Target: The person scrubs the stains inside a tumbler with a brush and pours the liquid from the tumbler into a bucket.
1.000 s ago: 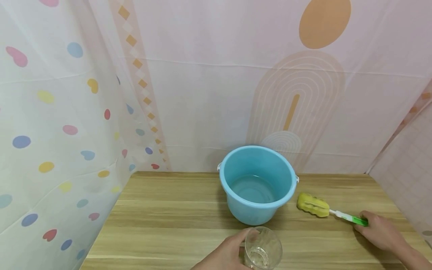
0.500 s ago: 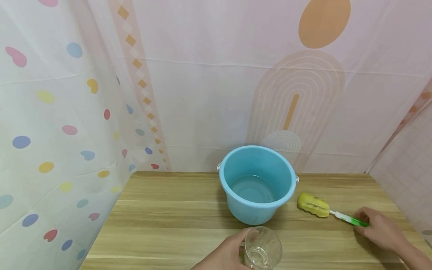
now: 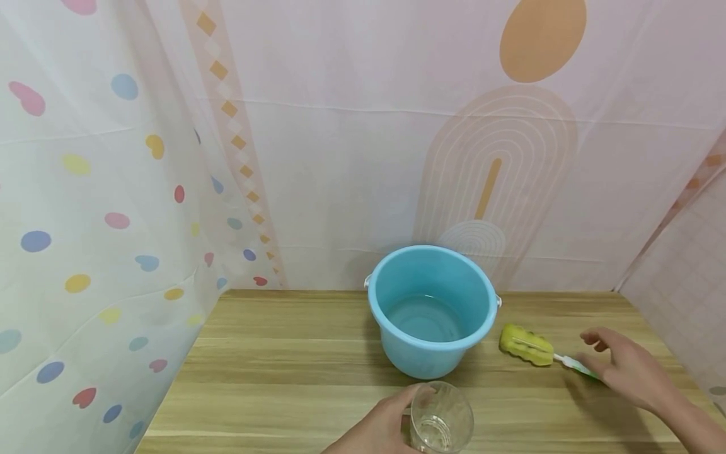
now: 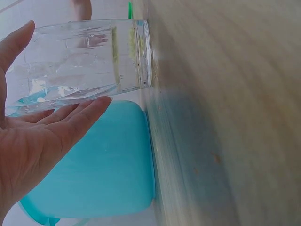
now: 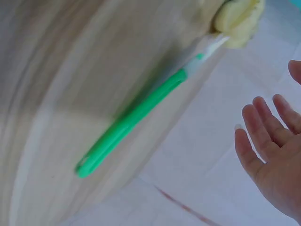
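Note:
My left hand (image 3: 375,424) holds a clear drinking glass (image 3: 445,416) at the table's front, thumb on one side and fingers on the other. In the left wrist view the glass (image 4: 80,61) has its base on the tabletop. My right hand (image 3: 635,372) hovers over the handle of a bottle brush with a yellow sponge head (image 3: 526,345). The right wrist view shows the brush's green handle (image 5: 134,122) lying on the wood, apart from the right hand (image 5: 275,155), whose fingers are loosely spread and hold nothing.
A light blue bucket (image 3: 428,359) with shallow water stands behind the glass, left of the brush. The wood-grain table (image 3: 272,359) reaches back to a patterned curtain (image 3: 340,176). More curtain hangs at the left and right sides.
My right hand has let go of the brush handle and lifted slightly up and to the left, its fingers opening. The brush, the glass and my left hand have stayed in place.

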